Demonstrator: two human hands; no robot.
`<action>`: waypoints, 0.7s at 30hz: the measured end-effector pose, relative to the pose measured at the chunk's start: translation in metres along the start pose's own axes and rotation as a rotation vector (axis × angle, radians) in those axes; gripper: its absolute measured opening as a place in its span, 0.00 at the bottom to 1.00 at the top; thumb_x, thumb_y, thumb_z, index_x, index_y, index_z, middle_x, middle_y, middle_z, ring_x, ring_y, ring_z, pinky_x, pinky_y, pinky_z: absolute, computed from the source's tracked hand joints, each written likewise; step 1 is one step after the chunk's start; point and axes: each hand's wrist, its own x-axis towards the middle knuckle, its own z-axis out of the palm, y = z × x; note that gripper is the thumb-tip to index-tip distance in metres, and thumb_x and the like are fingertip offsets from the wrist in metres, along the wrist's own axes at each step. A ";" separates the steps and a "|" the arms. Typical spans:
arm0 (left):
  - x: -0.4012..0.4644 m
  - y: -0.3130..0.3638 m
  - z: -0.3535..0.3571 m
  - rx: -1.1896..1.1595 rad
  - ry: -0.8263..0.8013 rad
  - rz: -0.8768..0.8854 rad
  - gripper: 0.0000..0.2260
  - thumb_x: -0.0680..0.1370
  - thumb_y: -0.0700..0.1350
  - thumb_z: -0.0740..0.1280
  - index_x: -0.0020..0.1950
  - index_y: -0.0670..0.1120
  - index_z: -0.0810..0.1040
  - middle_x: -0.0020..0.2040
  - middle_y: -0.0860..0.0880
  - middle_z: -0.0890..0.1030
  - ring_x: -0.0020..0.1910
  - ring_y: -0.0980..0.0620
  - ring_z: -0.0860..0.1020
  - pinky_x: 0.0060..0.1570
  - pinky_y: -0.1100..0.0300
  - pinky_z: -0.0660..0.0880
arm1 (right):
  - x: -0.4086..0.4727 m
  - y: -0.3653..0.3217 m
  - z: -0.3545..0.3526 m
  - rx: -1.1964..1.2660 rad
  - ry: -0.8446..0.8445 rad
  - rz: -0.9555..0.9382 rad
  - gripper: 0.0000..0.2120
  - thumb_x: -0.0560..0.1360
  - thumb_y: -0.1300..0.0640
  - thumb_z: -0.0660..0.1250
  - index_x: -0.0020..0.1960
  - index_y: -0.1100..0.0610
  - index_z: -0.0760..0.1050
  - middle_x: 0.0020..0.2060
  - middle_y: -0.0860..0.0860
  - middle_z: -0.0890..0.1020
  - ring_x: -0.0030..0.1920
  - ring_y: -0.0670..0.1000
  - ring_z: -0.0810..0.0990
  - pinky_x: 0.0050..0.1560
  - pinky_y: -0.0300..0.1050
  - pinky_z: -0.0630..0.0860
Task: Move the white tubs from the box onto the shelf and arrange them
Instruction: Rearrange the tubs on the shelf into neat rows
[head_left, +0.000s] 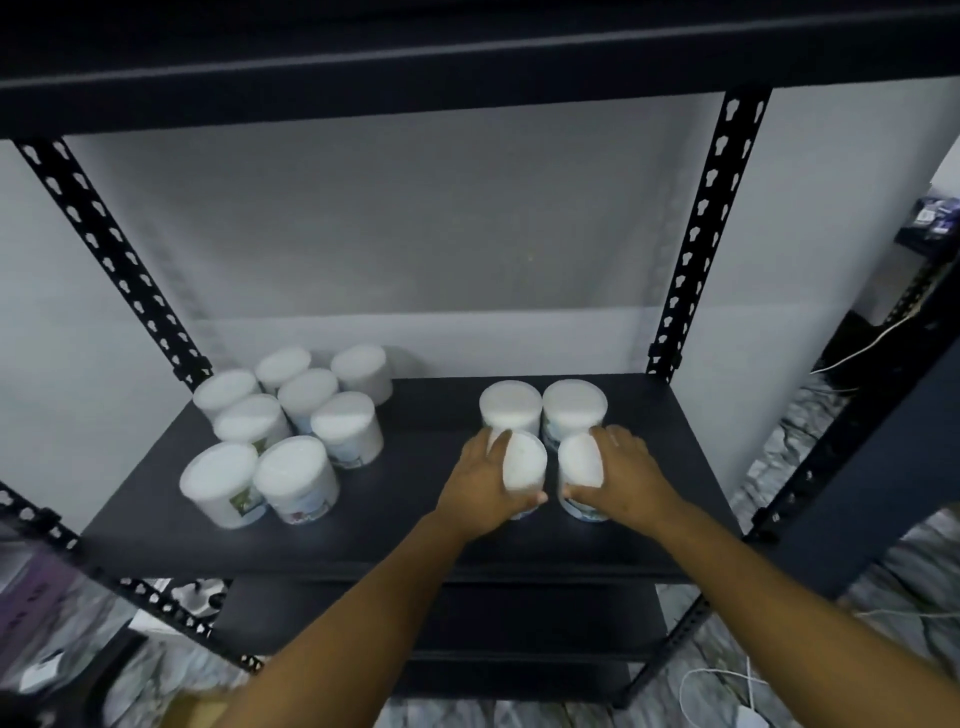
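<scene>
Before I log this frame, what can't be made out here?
- Labels on the white tubs: head view, too blurred and small to read.
- Fronts of the two tubs held by the left hand and right hand: fingers cover them.
- The box: not clearly shown; bottom edge cuts it.

Head camera looks down, close over shelf (405, 540).

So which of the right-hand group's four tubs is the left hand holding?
The front-left tub: the left hand wraps it, while the right hand holds its neighbour.

Tub labels (349, 457) blurred; no legible text
</scene>
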 end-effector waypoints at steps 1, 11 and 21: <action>-0.005 0.000 0.002 0.000 0.024 0.002 0.45 0.69 0.62 0.72 0.77 0.50 0.53 0.77 0.49 0.51 0.75 0.47 0.52 0.74 0.52 0.56 | -0.001 0.003 0.000 0.014 -0.007 -0.012 0.44 0.64 0.38 0.74 0.72 0.54 0.59 0.70 0.55 0.63 0.69 0.58 0.62 0.67 0.51 0.65; -0.030 -0.025 -0.001 0.073 0.169 0.105 0.27 0.77 0.57 0.56 0.70 0.44 0.71 0.74 0.43 0.67 0.74 0.43 0.62 0.73 0.48 0.61 | -0.009 0.033 0.005 0.129 -0.075 -0.171 0.29 0.73 0.68 0.63 0.74 0.58 0.62 0.76 0.53 0.57 0.77 0.53 0.52 0.76 0.43 0.51; -0.022 -0.034 -0.005 0.152 0.188 0.176 0.23 0.77 0.53 0.60 0.69 0.44 0.72 0.71 0.46 0.71 0.74 0.45 0.64 0.71 0.47 0.63 | -0.006 0.038 0.009 0.141 0.007 -0.230 0.24 0.73 0.71 0.62 0.68 0.60 0.70 0.72 0.53 0.66 0.75 0.53 0.59 0.71 0.36 0.50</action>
